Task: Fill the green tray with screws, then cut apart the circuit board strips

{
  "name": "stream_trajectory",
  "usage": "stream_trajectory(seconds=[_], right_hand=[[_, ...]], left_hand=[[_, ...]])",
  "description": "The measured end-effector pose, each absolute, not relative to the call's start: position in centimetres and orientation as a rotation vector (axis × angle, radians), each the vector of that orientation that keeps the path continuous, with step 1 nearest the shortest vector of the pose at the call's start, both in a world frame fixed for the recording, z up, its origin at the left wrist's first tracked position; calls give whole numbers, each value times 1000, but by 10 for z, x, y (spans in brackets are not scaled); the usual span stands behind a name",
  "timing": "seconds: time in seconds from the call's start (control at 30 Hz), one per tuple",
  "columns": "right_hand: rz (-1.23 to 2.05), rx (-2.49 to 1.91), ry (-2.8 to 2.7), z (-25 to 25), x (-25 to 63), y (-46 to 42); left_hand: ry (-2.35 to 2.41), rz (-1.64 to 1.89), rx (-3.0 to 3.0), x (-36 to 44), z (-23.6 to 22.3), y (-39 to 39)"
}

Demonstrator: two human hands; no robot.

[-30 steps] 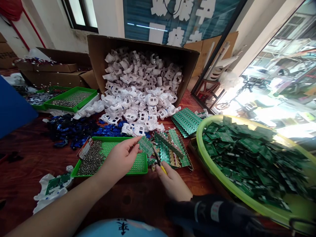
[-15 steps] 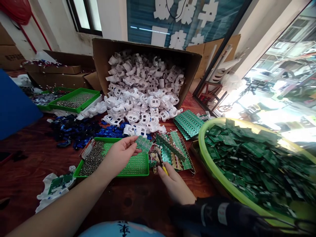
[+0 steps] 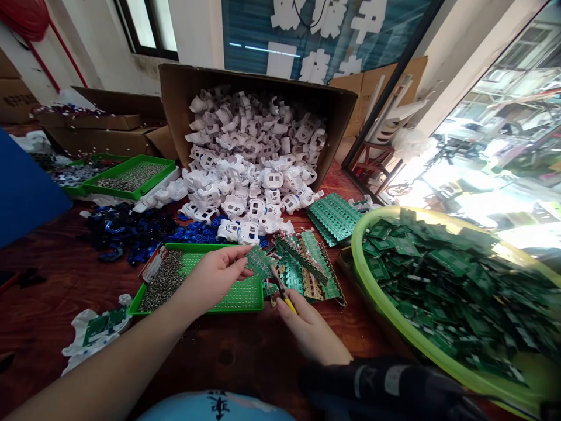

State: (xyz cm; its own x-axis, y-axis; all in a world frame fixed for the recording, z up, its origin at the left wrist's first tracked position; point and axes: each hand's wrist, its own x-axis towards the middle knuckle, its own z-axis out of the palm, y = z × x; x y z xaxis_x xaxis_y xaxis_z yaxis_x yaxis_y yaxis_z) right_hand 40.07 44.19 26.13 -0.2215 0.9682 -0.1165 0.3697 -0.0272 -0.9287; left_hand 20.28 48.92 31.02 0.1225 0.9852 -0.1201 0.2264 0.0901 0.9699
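My left hand [image 3: 219,273] pinches a small green circuit board [image 3: 258,261] by its left edge, above the right part of a green tray [image 3: 240,295]. In my right hand [image 3: 312,330] is a yellow-handled tool [image 3: 284,295] with a slim metal tip, its exact kind unclear. That tip reaches the board's lower right edge; whether it touches cannot be made out. Beyond the tool lies a pile of green and tan circuit board panels [image 3: 307,266]. Small metal parts [image 3: 164,283] heap up at the tray's left end.
A yellow-green tub [image 3: 357,245] full of green boards stands at right. Behind, a cardboard box [image 3: 175,111] spills white plastic shells [image 3: 249,164]. Dark blue parts [image 3: 131,228] lie at left, and stacked green panels [image 3: 335,217] sit near the tub. White shells [image 3: 79,339] lie front left.
The tool's tip has come up and left to the board's edge. My left hand and the board have shifted slightly right and down.
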Motion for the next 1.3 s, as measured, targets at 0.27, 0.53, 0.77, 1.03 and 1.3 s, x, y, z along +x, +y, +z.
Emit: stream_trajectory(seconds=[0.27, 0.53, 0.77, 1.03, 1.3], right_hand=[[1194, -1481, -1646, 258, 400, 441], [1224, -1525, -1733, 262, 397, 437], [1126, -1500, -1683, 258, 397, 445], [1233, -1355, -1654, 252, 396, 447], [1262, -1383, -1671, 257, 396, 444]], left_hand=[[1341, 873, 1367, 202, 313, 488], [1457, 868, 1664, 207, 312, 476], [1555, 936, 2077, 214, 313, 474], [1439, 904, 1620, 214, 310, 482], [1337, 936, 1357, 209, 310, 489]])
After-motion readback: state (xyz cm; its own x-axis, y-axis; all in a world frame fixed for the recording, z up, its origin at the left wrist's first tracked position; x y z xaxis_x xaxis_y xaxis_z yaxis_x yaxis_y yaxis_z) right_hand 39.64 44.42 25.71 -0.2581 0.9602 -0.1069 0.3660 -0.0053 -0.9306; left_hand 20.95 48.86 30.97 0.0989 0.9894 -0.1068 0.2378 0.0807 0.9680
